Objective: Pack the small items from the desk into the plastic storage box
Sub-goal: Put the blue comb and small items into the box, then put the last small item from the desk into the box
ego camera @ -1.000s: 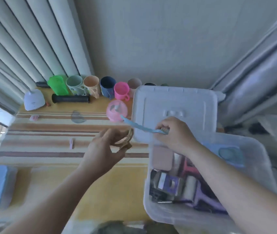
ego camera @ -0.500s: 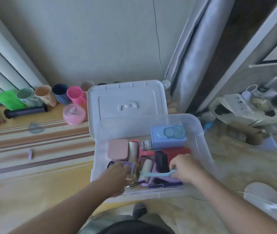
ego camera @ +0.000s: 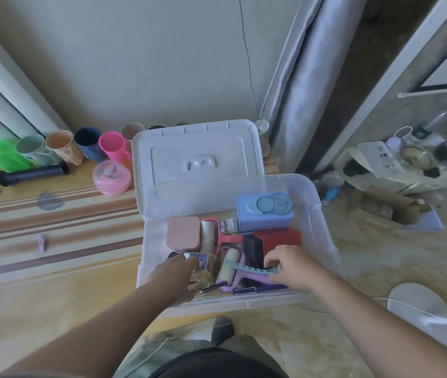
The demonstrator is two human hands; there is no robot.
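The clear plastic storage box (ego camera: 323, 230) stands open at the desk's right end, its white lid (ego camera: 197, 148) lying behind it. Inside are a blue case (ego camera: 264, 211), a pink square pad (ego camera: 183, 236), a red box (ego camera: 279, 240), lint rollers and other small items. My left hand (ego camera: 173, 274) reaches into the box's near left corner, fingers curled over a tan ring-shaped item (ego camera: 201, 278). My right hand (ego camera: 290, 266) is in the near right part and pinches one end of a teal comb (ego camera: 240, 266), which lies across the contents.
Several coloured cups (ego camera: 111, 145) line the wall. In front of them lie a pink round container (ego camera: 111, 177) and a black tube (ego camera: 32, 174). A small purple item (ego camera: 42, 242) and a grey disc (ego camera: 50, 200) sit on the striped desk (ego camera: 53, 268). Clutter covers the floor at right.
My view swung right and down from the desk to the box. Both hands moved from above the desk into the box, carrying the tan ring and the teal comb down onto the contents.
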